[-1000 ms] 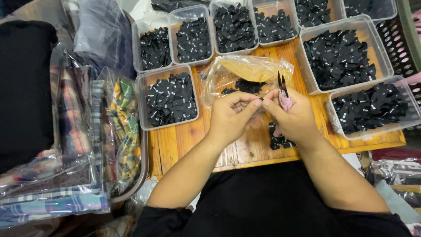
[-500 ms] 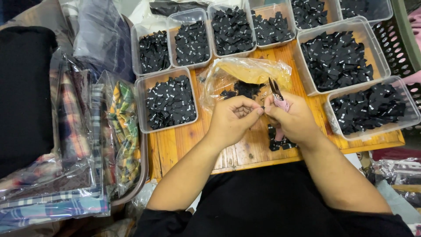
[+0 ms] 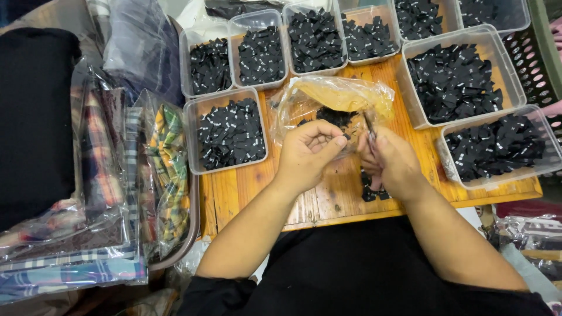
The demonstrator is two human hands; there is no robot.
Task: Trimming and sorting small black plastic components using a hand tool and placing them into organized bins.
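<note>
Head view: the left hand [image 3: 307, 153] pinches a small black fabric label [image 3: 346, 137] between thumb and forefinger, while the right hand [image 3: 391, 162] is curled around small dark-bladed scissors [image 3: 370, 130], the 2 hands almost touching above the slatted wooden tabletop [image 3: 328, 196]. Just behind them lies a crumpled clear plastic bag [image 3: 336, 99] with black labels inside. Clear plastic tubs of black labels [image 3: 229, 132] ring the workspace.

Both hands [image 3: 351, 155] close together, fingers [image 3: 331, 142] pinched

Varnished wood board [image 3: 345, 202], glossy clear plastic tubs [image 3: 193, 117]
</note>
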